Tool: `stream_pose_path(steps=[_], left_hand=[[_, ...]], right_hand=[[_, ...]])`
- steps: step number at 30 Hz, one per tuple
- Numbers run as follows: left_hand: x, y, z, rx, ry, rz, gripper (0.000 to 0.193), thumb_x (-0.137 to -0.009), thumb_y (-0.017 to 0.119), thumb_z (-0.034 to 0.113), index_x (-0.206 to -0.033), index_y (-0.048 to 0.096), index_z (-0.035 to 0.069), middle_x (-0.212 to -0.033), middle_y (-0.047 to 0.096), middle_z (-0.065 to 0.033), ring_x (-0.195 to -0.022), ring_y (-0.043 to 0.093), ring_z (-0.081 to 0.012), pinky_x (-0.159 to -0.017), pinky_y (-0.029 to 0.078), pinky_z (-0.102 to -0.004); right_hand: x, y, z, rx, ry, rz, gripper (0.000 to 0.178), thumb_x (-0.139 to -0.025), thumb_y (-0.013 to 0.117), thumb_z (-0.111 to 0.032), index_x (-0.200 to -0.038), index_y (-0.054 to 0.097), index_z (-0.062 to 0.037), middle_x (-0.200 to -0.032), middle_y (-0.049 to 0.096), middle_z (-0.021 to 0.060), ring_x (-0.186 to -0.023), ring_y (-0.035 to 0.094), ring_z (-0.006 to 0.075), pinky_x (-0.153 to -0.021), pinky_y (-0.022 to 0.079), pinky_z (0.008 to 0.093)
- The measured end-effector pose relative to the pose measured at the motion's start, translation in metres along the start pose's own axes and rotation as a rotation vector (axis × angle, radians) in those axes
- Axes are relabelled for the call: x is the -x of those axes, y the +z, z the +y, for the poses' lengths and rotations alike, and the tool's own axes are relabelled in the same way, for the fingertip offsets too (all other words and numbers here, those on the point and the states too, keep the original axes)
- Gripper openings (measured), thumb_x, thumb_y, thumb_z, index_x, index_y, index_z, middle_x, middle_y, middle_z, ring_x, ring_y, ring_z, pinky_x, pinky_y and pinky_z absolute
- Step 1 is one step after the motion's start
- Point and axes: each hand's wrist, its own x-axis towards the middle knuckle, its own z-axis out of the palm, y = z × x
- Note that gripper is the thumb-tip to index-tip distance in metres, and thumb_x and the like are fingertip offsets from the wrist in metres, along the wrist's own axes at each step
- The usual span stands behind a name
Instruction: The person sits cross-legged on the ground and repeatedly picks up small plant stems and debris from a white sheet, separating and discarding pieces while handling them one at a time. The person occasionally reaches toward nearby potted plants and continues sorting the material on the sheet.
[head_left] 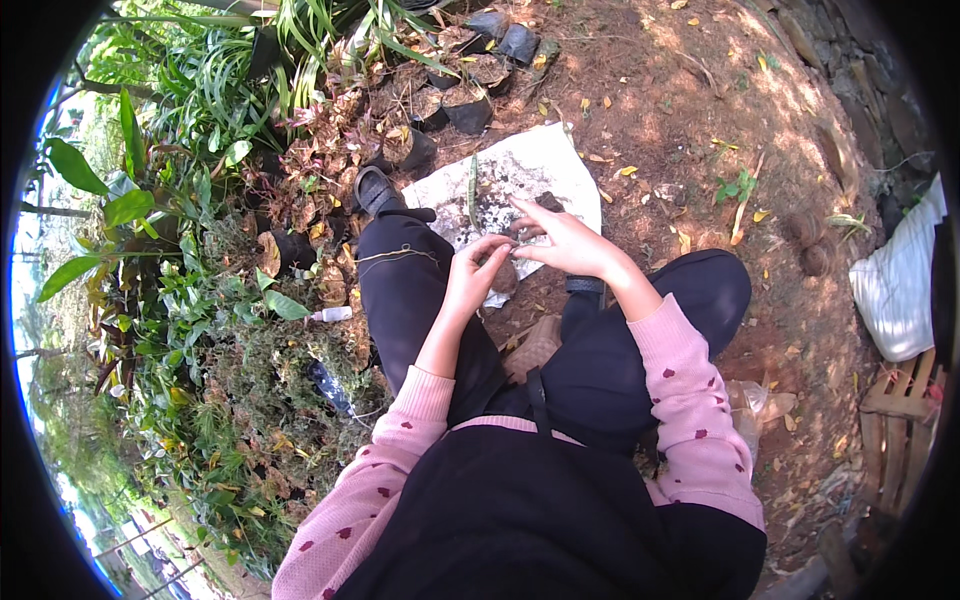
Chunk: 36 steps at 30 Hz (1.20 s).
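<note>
Shows soft, matt knit on the pink sleeves (690, 400) behind the left hand (480, 265) and right hand (570, 240), and smooth, dull dark cloth on the trousers (405, 290) beside them. Looks matt and creased beneath the hands, on the white sheet (560, 165): cloth or woven plastic, hard to tell. Gleams faintly on the black plastic plant bags (468, 115) beyond. Looks rough and crumbly on the earthen ground (660, 130) right of the hands. Farther right, shows dry, matt wood on the slatted crate (890, 440). Well left, shines glossy on the broad leaves (75, 165).

Dappled sunlight on reddish soil (650, 120), dense green plants (220, 330) at left, stacked stones (885, 110) and slatted wood (897, 406) at right
</note>
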Motion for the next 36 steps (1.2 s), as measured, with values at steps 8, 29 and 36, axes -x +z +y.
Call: stream_pose_path(steps=[8, 29, 36], left_hand=[[0.003, 0.001, 0.01, 0.055, -0.016, -0.084, 0.014, -0.088, 0.06, 0.01, -0.096, 0.066, 0.0, -0.078, 0.062, 0.0005, -0.07, 0.051, -0.0052, -0.066, 0.043, -0.0208], [0.024, -0.038, 0.068, 0.147, -0.047, -0.046, 0.014, -0.092, 0.054, 0.011, -0.092, 0.06, -0.001, -0.08, 0.055, 0.0038, -0.072, 0.046, -0.0031, -0.064, 0.037, -0.0191], [0.032, -0.075, 0.11, 0.082, 0.103, 0.07, 0.013, -0.094, 0.05, 0.01, -0.087, 0.057, 0.001, -0.076, 0.054, 0.0026, -0.069, 0.045, -0.0032, -0.062, 0.037, -0.0196]], right_hand=[[0.008, -0.043, -0.005, -0.306, 0.093, -0.222, 0.024, -0.093, 0.05, -0.022, -0.095, 0.066, -0.0042, -0.077, 0.061, 0.0011, -0.068, 0.052, 0.0094, -0.066, 0.044, 0.0258], [0.007, -0.041, -0.021, -0.814, 0.008, 0.171, 0.019, -0.097, 0.046, -0.019, -0.091, 0.055, -0.0035, -0.08, 0.054, 0.0012, -0.07, 0.053, 0.0095, -0.065, 0.049, 0.0265], [0.013, -0.041, -0.026, -0.608, 0.074, -0.019, 0.019, -0.096, 0.049, -0.019, -0.09, 0.057, -0.0031, -0.074, 0.055, -0.0022, -0.061, 0.047, 0.0057, -0.054, 0.038, 0.0194]])
